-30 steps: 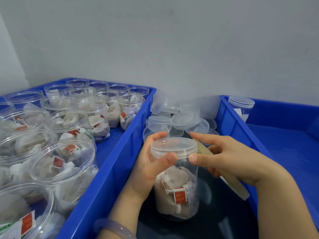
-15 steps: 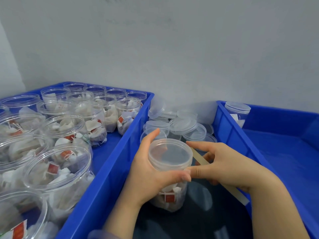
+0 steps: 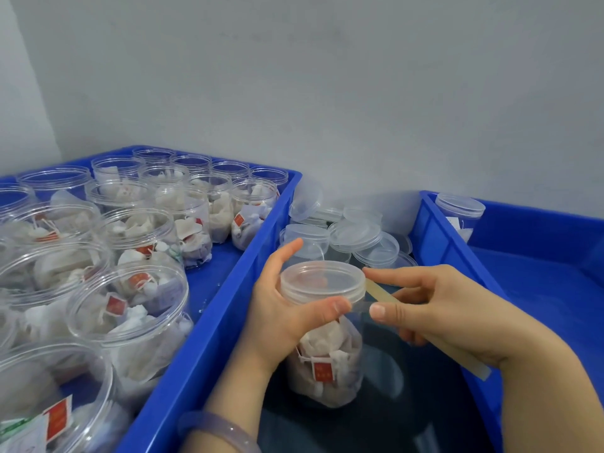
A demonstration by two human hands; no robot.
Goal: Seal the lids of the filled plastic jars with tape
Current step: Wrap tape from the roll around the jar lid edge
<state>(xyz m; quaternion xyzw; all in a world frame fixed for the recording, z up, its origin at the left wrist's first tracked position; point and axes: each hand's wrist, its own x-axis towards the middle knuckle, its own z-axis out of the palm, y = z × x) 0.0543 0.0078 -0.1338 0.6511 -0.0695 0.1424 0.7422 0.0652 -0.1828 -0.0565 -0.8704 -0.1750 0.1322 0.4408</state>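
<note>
A clear plastic jar (image 3: 330,364) filled with tea bags stands tilted on the dark surface between two blue bins, a translucent lid (image 3: 322,280) on top. My left hand (image 3: 284,308) wraps the jar just under the lid, thumb pressed on the lid's rim. My right hand (image 3: 434,315) holds a clear tape strip (image 3: 359,307) stretched from the rim, with a tan backing strip (image 3: 380,294) running under its fingers down to the right.
A blue bin (image 3: 209,338) on the left holds several open filled jars (image 3: 130,308). Loose lids and empty jars (image 3: 356,237) are piled behind the hands. A second blue bin (image 3: 539,273) on the right holds one lidded jar (image 3: 459,214).
The jar has turned in my left hand and the thumb moved along the rim. My right hand has pulled a short clear stretch of tape away from the lid.
</note>
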